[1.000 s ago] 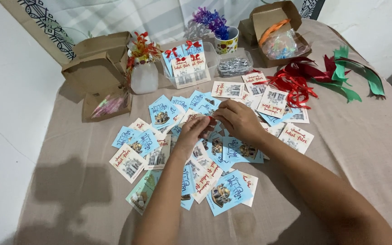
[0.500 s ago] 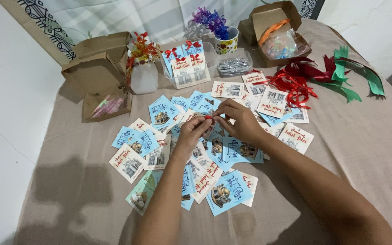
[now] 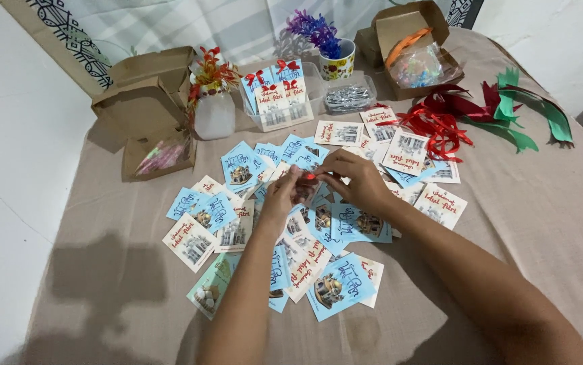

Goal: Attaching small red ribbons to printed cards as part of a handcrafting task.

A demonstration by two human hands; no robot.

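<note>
Two hands meet over my pile of blue and white cards point(image 3: 285, 223). My left hand point(image 3: 283, 192) and my right hand point(image 3: 359, 182) both pinch one tiny red bow point(image 3: 310, 176) above the pile. Red ribbons point(image 3: 437, 125) lie right of it.

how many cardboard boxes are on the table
3: a closed box at back left, a small open box of pinkish strips just in front of it, an open box at back right. Others could be hidden.

Glossy paper cards point(image 3: 335, 287) lie on matt beige cloth point(image 3: 528, 223) beside shiny satin ribbons point(image 3: 440, 125).
</note>
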